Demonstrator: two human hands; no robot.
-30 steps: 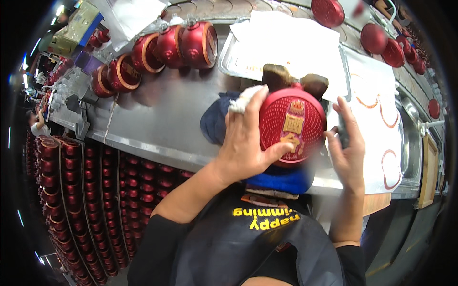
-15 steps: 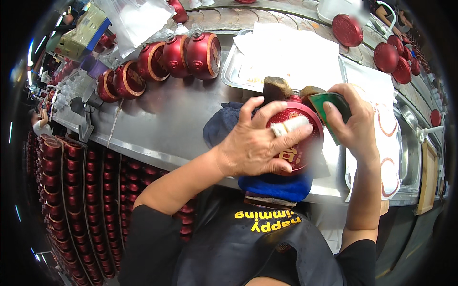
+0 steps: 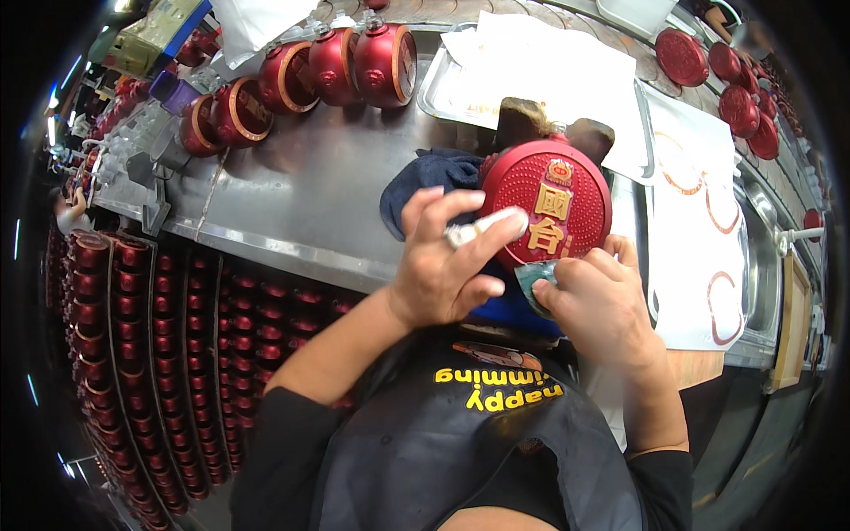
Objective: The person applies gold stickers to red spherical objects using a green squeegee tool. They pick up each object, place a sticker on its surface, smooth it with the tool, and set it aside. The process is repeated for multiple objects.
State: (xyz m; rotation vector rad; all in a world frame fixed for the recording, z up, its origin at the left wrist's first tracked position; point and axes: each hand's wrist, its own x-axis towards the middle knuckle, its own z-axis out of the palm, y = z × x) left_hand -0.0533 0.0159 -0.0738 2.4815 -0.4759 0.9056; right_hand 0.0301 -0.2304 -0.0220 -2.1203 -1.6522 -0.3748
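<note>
A round, flat red bottle (image 3: 509, 181) with a dotted front and raised gold characters lies face up. Its neck sits between two dark brown blocks (image 3: 522, 122). My right hand (image 3: 602, 301) pinches a thin green scraper-like piece (image 3: 531, 279) against the bottle's lower rim. At the bottle's lower left is my left hand (image 3: 447, 261), fingers apart, with a white wrap (image 3: 482, 228) around one finger that reaches over the bottle's edge. A bright blue cloth (image 3: 509, 311) shows beneath the bottle, and a dark navy cloth (image 3: 423, 181) lies bunched at its left.
Several red bottles (image 3: 385, 66) stand in a row on the metal table (image 3: 292, 195) at the back left. A metal tray with white sheets (image 3: 549, 66) is behind the work. White paper with red-brown rings (image 3: 691, 265) covers the right side. Racks of red bottles (image 3: 168, 354) fill the lower left.
My right hand has moved with the green piece from the bottle's upper right to its lower edge. My left hand has drawn back off the bottle's front, uncovering the gold characters.
</note>
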